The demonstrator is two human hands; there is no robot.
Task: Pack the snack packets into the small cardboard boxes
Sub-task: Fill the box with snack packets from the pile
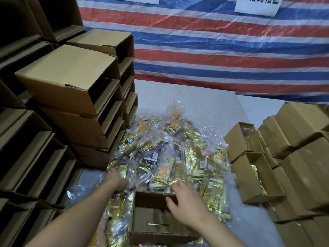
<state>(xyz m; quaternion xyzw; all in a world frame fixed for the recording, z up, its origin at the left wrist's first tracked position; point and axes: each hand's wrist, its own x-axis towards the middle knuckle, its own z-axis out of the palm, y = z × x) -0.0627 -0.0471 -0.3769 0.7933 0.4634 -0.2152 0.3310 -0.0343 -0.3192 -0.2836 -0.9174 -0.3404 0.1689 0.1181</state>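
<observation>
Box stacks [74,97] wall the left; more boxes [293,157] wall the right. Packets [170,157] fill the gap between them. Bare surface [187,97] lies open behind the packets, up to the striped tarp [213,41].

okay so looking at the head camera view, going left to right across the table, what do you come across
Stacks of empty cardboard boxes → left hand reaching into the pile of snack packets → right hand on the far rim of the open box → two boxes with packets inside → stacked boxes.
</observation>
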